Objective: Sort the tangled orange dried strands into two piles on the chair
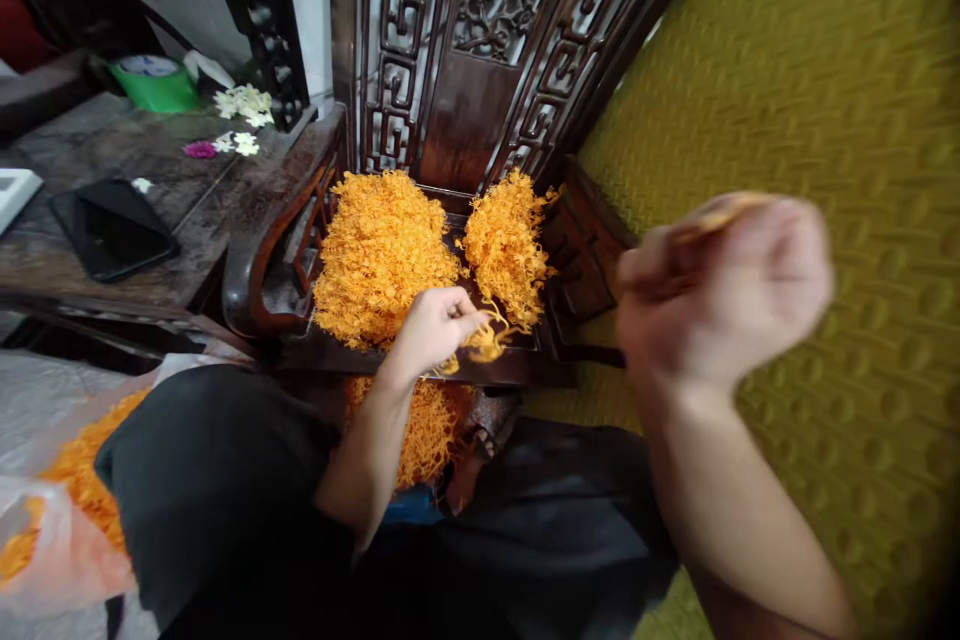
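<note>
My left hand (441,325) is closed in a pinch on a small tangle of orange curly strands (491,338), low in front of a dark wooden chair seat. On that seat rest a large heap of orange curly pieces (382,255) and a narrower heap (510,245) to its right. My right hand (731,285) is raised at the right, curled into a fist and smeared by motion. A bit of orange strand (731,208) shows along its top; the rest of what it grips is hidden by the fingers.
The carved chair back (469,110) stands behind the heaps. More orange strands (431,435) lie below the seat, and a plastic bag (75,550) of them is at lower left. The side table (202,190) bears a phone (112,228), green tape (157,85) and flowers.
</note>
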Demonstrator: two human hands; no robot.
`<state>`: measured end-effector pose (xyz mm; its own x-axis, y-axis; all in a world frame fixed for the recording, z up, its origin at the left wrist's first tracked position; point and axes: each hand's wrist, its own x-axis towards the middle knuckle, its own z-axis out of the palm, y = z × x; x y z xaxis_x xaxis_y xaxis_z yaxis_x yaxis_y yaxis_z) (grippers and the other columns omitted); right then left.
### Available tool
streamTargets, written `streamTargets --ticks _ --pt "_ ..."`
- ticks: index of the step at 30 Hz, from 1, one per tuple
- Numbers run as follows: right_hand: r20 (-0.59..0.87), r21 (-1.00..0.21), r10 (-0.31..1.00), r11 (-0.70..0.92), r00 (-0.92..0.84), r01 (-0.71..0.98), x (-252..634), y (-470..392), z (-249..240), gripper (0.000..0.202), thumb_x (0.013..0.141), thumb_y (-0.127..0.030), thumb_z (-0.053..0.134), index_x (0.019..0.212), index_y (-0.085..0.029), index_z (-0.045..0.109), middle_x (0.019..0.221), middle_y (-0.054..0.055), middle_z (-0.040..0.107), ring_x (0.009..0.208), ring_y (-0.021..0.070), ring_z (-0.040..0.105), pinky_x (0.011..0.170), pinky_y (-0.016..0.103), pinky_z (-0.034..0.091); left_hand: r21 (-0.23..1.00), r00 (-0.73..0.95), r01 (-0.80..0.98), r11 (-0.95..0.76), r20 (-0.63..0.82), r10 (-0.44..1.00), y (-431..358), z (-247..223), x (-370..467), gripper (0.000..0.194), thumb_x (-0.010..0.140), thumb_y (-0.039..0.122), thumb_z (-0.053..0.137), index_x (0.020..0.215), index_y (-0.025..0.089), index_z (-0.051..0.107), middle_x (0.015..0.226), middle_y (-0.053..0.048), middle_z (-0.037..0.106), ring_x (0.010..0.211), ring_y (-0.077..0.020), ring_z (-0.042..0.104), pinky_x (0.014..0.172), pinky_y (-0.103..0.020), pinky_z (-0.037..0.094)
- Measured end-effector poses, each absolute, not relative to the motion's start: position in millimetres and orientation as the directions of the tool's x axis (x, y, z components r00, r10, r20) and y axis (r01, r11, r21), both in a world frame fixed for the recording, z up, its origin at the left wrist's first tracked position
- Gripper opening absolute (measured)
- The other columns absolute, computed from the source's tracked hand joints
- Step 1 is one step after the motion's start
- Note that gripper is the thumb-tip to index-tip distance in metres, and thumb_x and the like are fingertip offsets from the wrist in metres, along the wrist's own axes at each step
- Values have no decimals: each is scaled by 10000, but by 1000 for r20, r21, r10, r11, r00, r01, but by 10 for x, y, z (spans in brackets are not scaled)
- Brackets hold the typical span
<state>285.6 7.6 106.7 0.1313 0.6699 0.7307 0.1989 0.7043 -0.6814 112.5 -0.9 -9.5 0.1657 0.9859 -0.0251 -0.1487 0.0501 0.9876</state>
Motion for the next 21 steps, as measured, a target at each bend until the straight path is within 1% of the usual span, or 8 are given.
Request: streamTargets --ticks 1,3,6,8,10,13,17,21 --pt "703 -706 679 702 212 92 2870 95 1076 282 1006 -405 576 793 -222 553 677 -30 481 460 80 351 410 235 261 973 138 -217 81 -52 989 18 -110 1116 278 775 314 763 646 170 563 495 48 537 396 -47 399 411 -188 266" --pt "574 -815 811 579 110 -11 2878 99 1029 220 985 -373 620 843 -206 605 762 -6 588 457 70 394 398 232 264 919 95 -380 102 -71 993 63 -119 1096 292 796 366 754 696 182 551 496 55 550 358 -42 383 389 -189 283" --pt "163 -976 945 196 -283 92 2847 50 873 235 978 -402 640 1077 -192 680 898 18 654 489 60 462 452 237 351 846 37 -531 44 -29 999 88 -92 1081 321 788 412 782 770 186 555 528 63 570 345 -35 391 387 -186 326" --pt "30 -979 936 99 -351 180 2828 15 811 340 982 -435 627 1218 -192 665 792 -16 592 488 66 437 462 232 343 815 -15 -579 6 -18 1000 78 -71 1089 361 779 439 801 786 190 540 548 66 575 348 -31 404 393 -181 350" --pt "66 -939 964 148 -257 312 2830 -7 821 384 992 -490 595 1195 -176 682 662 -41 495 497 84 410 463 230 314 798 -48 -602 -10 -24 999 62 -61 1109 392 784 454 807 789 195 513 573 62 589 357 -29 416 403 -178 366" --pt "204 -779 969 247 -141 576 2859 -20 906 455 973 -590 576 901 -162 712 608 -12 508 540 108 442 490 245 311 799 -91 -599 -45 -12 996 44 -72 1149 385 820 449 786 800 196 497 605 57 598 381 -27 433 417 -173 367" --pt "33 -615 959 242 -281 751 2846 -18 913 570 922 -698 575 774 -160 690 661 31 642 583 137 534 544 263 358 875 -177 -462 -143 67 982 13 -93 1206 325 891 446 719 819 193 527 628 55 592 422 -41 457 438 -185 372" --pt "33 -487 938 316 -345 814 2763 -1 791 599 932 -726 532 675 -185 527 562 -3 539 526 115 434 533 267 293 945 -233 -182 -273 228 945 -62 -86 1256 259 915 393 694 801 194 573 668 26 613 522 -77 520 498 -202 389"
